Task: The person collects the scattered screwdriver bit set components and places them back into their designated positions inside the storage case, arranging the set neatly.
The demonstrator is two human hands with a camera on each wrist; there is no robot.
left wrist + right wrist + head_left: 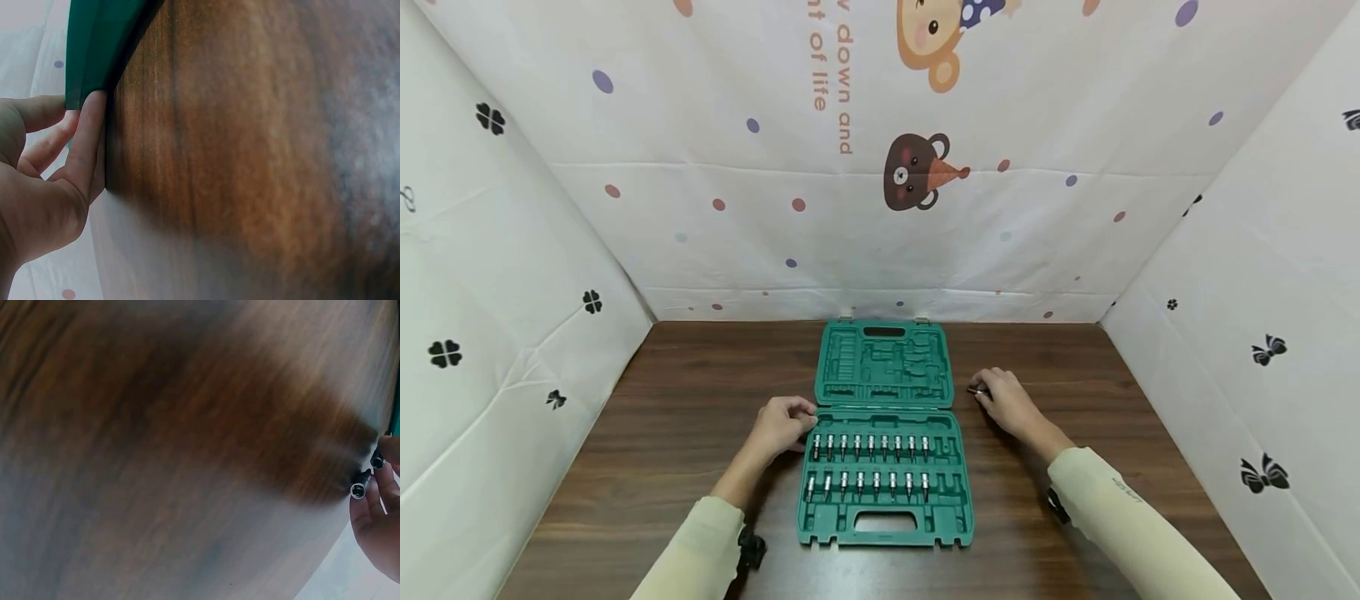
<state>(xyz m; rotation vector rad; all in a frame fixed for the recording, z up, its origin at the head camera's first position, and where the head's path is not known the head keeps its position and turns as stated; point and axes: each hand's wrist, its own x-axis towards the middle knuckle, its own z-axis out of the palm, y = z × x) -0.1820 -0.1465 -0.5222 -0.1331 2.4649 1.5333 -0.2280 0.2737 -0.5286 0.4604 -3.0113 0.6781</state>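
Observation:
An open green plastic socket case lies on the table, its lid folded back away from me. Two rows of silver socket bits stand in its lower half. My left hand grips the case's left edge near the hinge; in the left wrist view its thumb and fingers pinch the green corner. To the right of the lid, my right hand holds small dark-ended bits just over the table. The right wrist view shows two of them, a socket bit with a bright rim and a darker bit, at the fingertips.
The dark wood table is enclosed by a patterned cloth backdrop behind and white cloth walls on both sides. Empty moulded recesses show in the lid and along the right of the lower half. Each wrist wears a black strap-on device.

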